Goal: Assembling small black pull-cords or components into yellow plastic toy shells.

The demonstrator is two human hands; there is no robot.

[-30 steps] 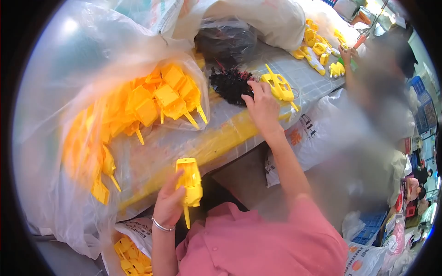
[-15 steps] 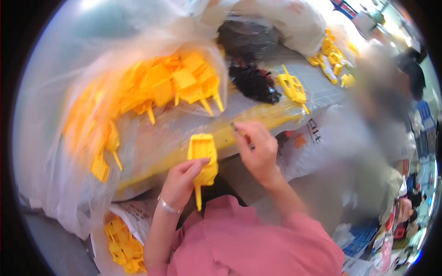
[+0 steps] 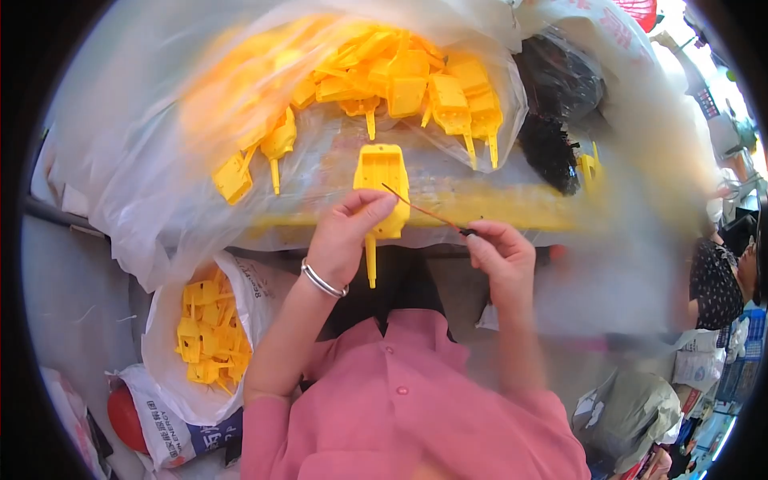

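My left hand [image 3: 346, 238], with a silver bracelet at the wrist, grips a yellow plastic part [image 3: 382, 180] with a flat boxy head and a thin stem pointing down toward me. My right hand [image 3: 498, 254] pinches the dark end of a thin red-brown wire [image 3: 419, 207]. The wire's far tip rests on the yellow part's head. Both hands are in front of my pink shirt, just at the table's near edge.
A big clear plastic bag [image 3: 144, 160] full of the same yellow parts [image 3: 408, 84] lies on the table behind. A pile of black pieces [image 3: 550, 148] sits at the right. A white sack [image 3: 210, 336] of yellow parts stands at lower left. Another person [image 3: 720, 272] stands at far right.
My right hand came back from the black pile at the far right and now holds a thin wire against the yellow part. My left hand raised the part toward the middle.
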